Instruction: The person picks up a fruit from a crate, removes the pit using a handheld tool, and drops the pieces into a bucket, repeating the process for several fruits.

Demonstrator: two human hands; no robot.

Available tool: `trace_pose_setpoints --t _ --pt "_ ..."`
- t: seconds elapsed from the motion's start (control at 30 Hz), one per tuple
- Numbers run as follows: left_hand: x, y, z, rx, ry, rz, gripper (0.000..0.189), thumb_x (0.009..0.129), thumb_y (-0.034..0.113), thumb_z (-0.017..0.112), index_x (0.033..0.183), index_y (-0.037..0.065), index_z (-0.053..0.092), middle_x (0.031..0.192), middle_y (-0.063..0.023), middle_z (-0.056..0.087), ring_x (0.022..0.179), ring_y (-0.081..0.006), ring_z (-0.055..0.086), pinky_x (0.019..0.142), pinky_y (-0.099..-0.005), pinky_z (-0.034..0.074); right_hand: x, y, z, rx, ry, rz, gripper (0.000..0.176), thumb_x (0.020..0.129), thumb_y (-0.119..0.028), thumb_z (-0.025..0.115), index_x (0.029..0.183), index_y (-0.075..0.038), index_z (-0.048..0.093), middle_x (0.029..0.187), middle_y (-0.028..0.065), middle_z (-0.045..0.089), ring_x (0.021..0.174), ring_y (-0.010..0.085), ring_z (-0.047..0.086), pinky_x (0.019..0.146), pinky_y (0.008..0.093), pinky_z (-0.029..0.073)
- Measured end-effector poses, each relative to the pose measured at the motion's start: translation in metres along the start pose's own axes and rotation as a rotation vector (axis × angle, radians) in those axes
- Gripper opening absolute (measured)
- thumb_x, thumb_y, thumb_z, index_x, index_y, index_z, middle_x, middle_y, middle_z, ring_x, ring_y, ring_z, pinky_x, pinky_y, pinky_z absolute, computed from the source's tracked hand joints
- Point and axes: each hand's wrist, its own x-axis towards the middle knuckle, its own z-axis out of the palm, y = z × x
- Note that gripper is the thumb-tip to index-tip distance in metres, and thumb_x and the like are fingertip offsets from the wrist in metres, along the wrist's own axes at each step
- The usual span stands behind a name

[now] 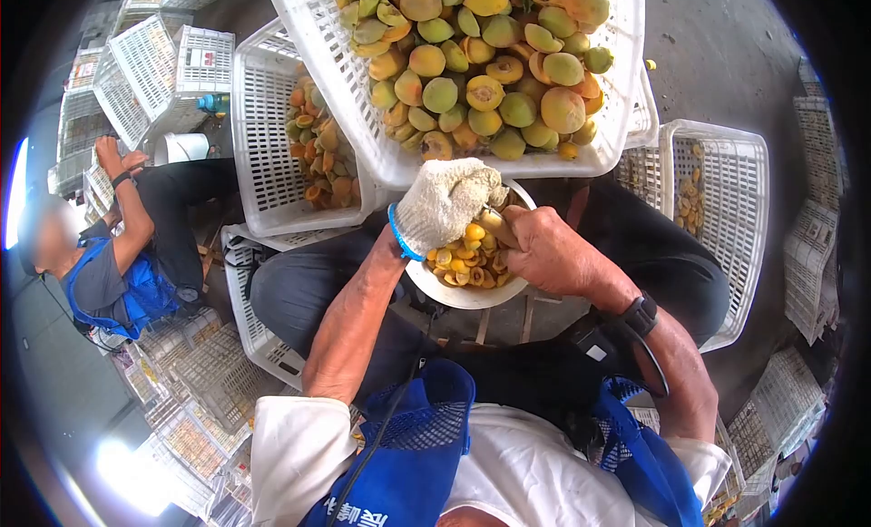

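My left hand (pixel 445 205), in a cream knitted glove with a blue cuff, is closed above a white bowl (pixel 451 294). Whatever lies inside its fingers is hidden. Close against it, my bare right hand (pixel 561 253) grips a tool by its wooden handle (pixel 497 228); the glove hides the working end. Yellow-orange fruit pieces (pixel 467 259), some hollow, fill the bowl between my knees. Just beyond my hands, a white plastic crate (pixel 386 169) is heaped with green and orange apricots (pixel 440 94), several of them cut open.
Left of the big crate stands another crate (pixel 257 146) holding fruit halves. On the right, a crate (pixel 744 219) contains small yellow pieces. A co-worker (pixel 127 246) sits at far left near a white bucket (pixel 184 148). Stacked crates (pixel 136 73) line the left side.
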Motion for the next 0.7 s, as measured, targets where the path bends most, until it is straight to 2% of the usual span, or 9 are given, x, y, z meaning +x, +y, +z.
trace_pose_setpoints --t 0.17,0.23,0.27,0.3,0.47,0.57,0.6,0.63,0.7 --pt "0.005 0.001 0.006 -0.018 -0.004 -0.111 0.018 0.098 0.011 0.064 0.103 -0.004 0.073 0.087 -0.0153 0.074 0.076 -0.0266 0.071 0.068 -0.0368 0.055 0.000 0.007 0.015 0.112 0.005 0.017 0.029 0.080 -0.006 0.066 0.104 0.007 0.058 0.087 0.0307 0.067 0.090 0.0481 0.068 0.079 0.0529 0.056" --pt "0.006 -0.009 0.009 0.198 0.016 -0.061 0.018 0.099 0.011 0.064 0.102 -0.003 0.074 0.086 -0.0177 0.074 0.077 -0.0289 0.072 0.069 -0.0376 0.054 -0.003 0.005 0.023 -0.246 0.137 0.012 0.027 0.078 -0.005 0.065 0.102 0.005 0.057 0.085 0.0299 0.067 0.086 0.0462 0.069 0.075 0.0534 0.056" --pt "0.004 -0.010 0.011 0.156 -0.018 -0.186 0.022 0.100 0.011 0.059 0.107 -0.004 0.073 0.097 -0.0163 0.077 0.086 -0.0277 0.073 0.074 -0.0378 0.057 -0.005 0.004 0.023 -0.375 0.183 -0.076 0.016 0.082 -0.005 0.063 0.094 0.003 0.058 0.076 0.0227 0.069 0.075 0.0424 0.070 0.065 0.0512 0.056" --pt "0.002 -0.013 0.009 0.158 -0.017 -0.189 0.022 0.100 0.011 0.059 0.107 -0.004 0.073 0.097 -0.0163 0.077 0.086 -0.0277 0.073 0.074 -0.0378 0.057 -0.006 0.003 0.022 -0.373 0.182 -0.077 0.016 0.082 -0.005 0.063 0.094 0.003 0.058 0.076 0.0227 0.069 0.075 0.0424 0.070 0.065 0.0512 0.056" --pt "-0.002 -0.037 0.003 0.399 -0.148 0.187 0.023 0.099 0.012 0.059 0.109 -0.002 0.074 0.105 -0.0168 0.076 0.095 -0.0309 0.073 0.083 -0.0395 0.058 -0.009 0.004 0.013 -0.581 0.171 -0.196 0.014 0.088 -0.005 0.061 0.098 0.005 0.061 0.069 0.0194 0.067 0.061 0.0407 0.067 0.057 0.0494 0.054" --pt "-0.003 -0.034 0.003 0.524 -0.077 0.370 0.023 0.100 0.014 0.060 0.108 -0.003 0.073 0.103 -0.0139 0.077 0.092 -0.0257 0.072 0.083 -0.0366 0.058 -0.011 0.006 0.015 -0.470 0.186 -0.163 0.015 0.089 -0.003 0.059 0.099 0.008 0.062 0.072 0.0212 0.067 0.067 0.0404 0.070 0.060 0.0500 0.054" --pt "-0.008 -0.028 0.009 0.050 -0.050 -0.065 0.025 0.101 0.016 0.060 0.105 -0.004 0.073 0.100 -0.0099 0.076 0.088 -0.0182 0.069 0.081 -0.0335 0.057 -0.012 0.004 0.011 -0.354 0.144 -0.143 0.018 0.088 -0.005 0.062 0.099 0.009 0.062 0.078 0.0249 0.068 0.078 0.0426 0.071 0.067 0.0494 0.056" --pt "-0.009 -0.026 0.007 0.048 -0.052 -0.065 0.025 0.101 0.016 0.060 0.105 -0.004 0.073 0.100 -0.0099 0.076 0.088 -0.0182 0.069 0.081 -0.0335 0.057 -0.012 0.003 0.009 -0.353 0.144 -0.141 0.018 0.088 -0.005 0.062 0.099 0.009 0.062 0.078 0.0249 0.068 0.078 0.0426 0.071 0.067 0.0494 0.056" --pt "-0.010 -0.024 0.002 -0.013 -0.095 -0.014 0.026 0.102 0.018 0.059 0.104 -0.004 0.072 0.096 -0.0071 0.074 0.087 -0.0129 0.066 0.080 -0.0307 0.056 -0.009 0.002 0.007 0.101 0.000 -0.069 0.024 0.082 -0.007 0.067 0.099 0.008 0.059 0.084 0.0253 0.069 0.084 0.0477 0.068 0.076 0.0500 0.055"
